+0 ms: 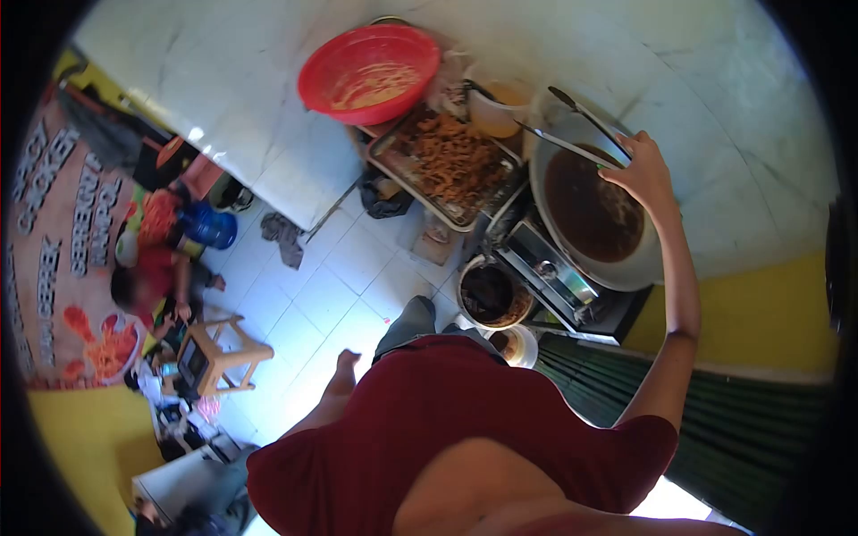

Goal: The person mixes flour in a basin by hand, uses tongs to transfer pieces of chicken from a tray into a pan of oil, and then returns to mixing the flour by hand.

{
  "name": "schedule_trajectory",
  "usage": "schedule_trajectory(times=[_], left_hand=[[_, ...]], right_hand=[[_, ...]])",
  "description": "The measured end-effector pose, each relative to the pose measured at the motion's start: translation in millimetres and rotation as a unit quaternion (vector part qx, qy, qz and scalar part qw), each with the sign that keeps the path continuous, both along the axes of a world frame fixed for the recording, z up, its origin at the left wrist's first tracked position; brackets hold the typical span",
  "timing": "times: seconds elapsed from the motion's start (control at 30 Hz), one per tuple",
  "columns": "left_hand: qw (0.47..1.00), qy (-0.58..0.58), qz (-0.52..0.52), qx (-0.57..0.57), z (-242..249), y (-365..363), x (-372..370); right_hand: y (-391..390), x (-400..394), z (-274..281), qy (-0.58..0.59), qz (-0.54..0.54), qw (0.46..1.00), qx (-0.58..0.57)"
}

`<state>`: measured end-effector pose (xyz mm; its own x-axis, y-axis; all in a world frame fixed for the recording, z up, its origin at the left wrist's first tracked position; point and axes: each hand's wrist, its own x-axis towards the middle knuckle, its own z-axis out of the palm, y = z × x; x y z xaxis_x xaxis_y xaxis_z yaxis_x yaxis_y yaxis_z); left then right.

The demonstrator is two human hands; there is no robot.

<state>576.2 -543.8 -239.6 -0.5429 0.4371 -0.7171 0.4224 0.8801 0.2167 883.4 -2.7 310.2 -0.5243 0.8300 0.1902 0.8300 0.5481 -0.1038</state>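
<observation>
My right hand [636, 170] is closed on metal tongs [581, 147]. The spread, dark-tipped arms of the tongs extend over the rim of a large wok [648, 259] of dark brown liquid [585, 210] with some foam on top. Low beside my body is my left hand [347, 362], away from the cookware; its fingers are too small and unclear to read. Next to the wok, a metal tray [393, 174] holds a heap of brown fried pieces [451, 161]. A red basin [317, 76] with pale batter residue and a tub of yellowish liquid [496, 112] stand by the tray.
Under the wok is a gas stove [550, 268]. Near my legs stand a pot with dark contents [487, 290] and a pale bucket [527, 348]. Another person [156, 281] is on the left by a wooden stool [219, 357]. A grey cloth [284, 239] lies on the floor.
</observation>
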Motion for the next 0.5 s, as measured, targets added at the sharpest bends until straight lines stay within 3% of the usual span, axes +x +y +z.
schedule_trajectory(times=[0.1, 0.2, 0.37, 0.5], left_hand=[[0.985, -0.074, 0.107, -0.111, 1.4, -95.2, 26.4], [0.965, -0.113, 0.206, -0.119, 5.6, -140.8, 55.5], [0.945, -0.117, 0.301, -0.051, -15.6, -151.6, 47.8], [0.947, -0.068, 0.310, 0.056, -37.5, -128.9, -35.8]], right_hand=[[9.5, -51.2, -8.7, -0.020, 0.054, 0.998, -0.008], [24.7, -102.0, -36.2, -0.037, 0.124, 0.991, 0.014], [25.1, -207.0, -50.2, -0.116, 0.150, 0.981, -0.033], [40.7, -280.2, -72.8, -0.143, 0.169, 0.975, -0.037]])
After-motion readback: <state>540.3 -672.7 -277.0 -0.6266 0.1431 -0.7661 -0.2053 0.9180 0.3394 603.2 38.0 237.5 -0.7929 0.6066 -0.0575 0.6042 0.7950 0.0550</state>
